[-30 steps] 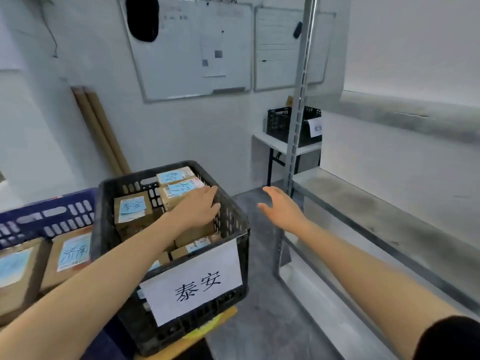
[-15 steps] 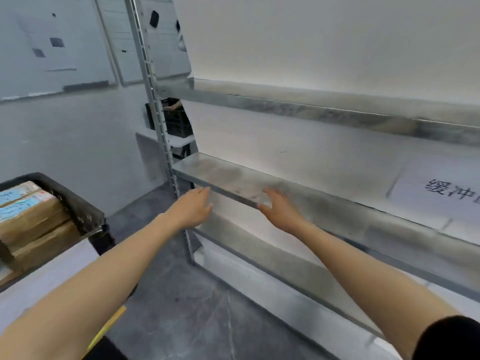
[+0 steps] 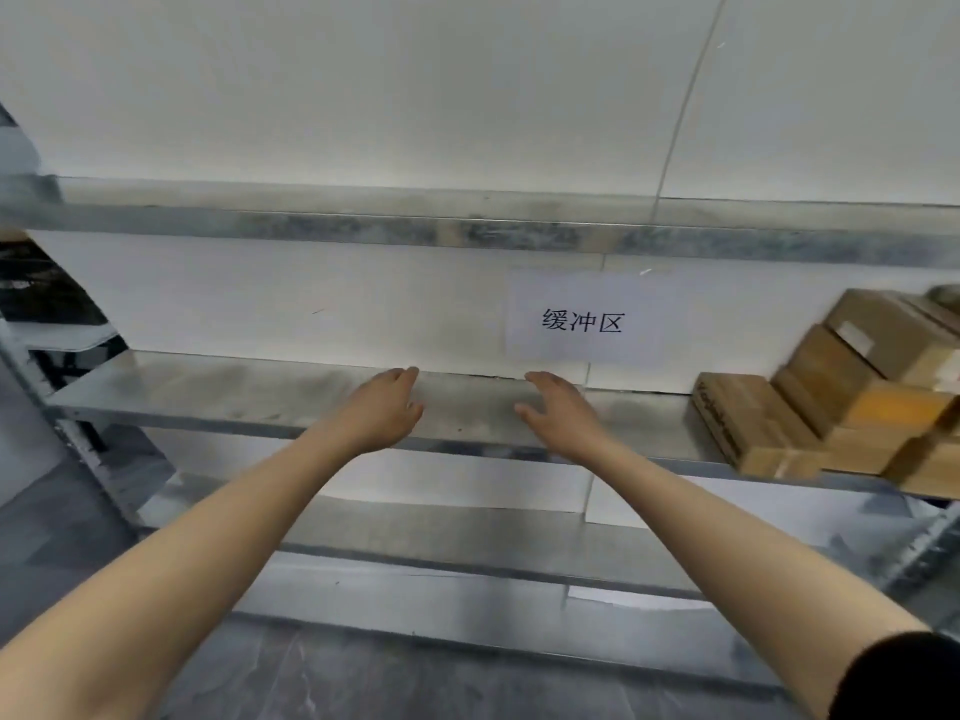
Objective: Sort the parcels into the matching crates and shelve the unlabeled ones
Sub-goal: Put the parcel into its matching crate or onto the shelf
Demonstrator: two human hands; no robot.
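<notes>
Both the left hand (image 3: 382, 410) and the right hand (image 3: 558, 413) reach out empty, fingers loosely extended, over the middle metal shelf (image 3: 208, 392), while cardboard parcels (image 3: 831, 402) sit stacked at its right end, beside a paper sign (image 3: 584, 319).

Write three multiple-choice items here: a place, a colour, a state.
1. The brown cardboard parcels sit where on the grey metal shelf? A left end; B right end; C middle.
2. The rectangular paper sign is: A white, black characters; B yellow, red characters; C blue, blank.
3. The left hand and right hand are: A gripping a parcel; B open, empty; C clenched fists.
Answers: 1 B, stacked at the right edge. 2 A, black print on white. 3 B, both relaxed, nothing held.
</notes>
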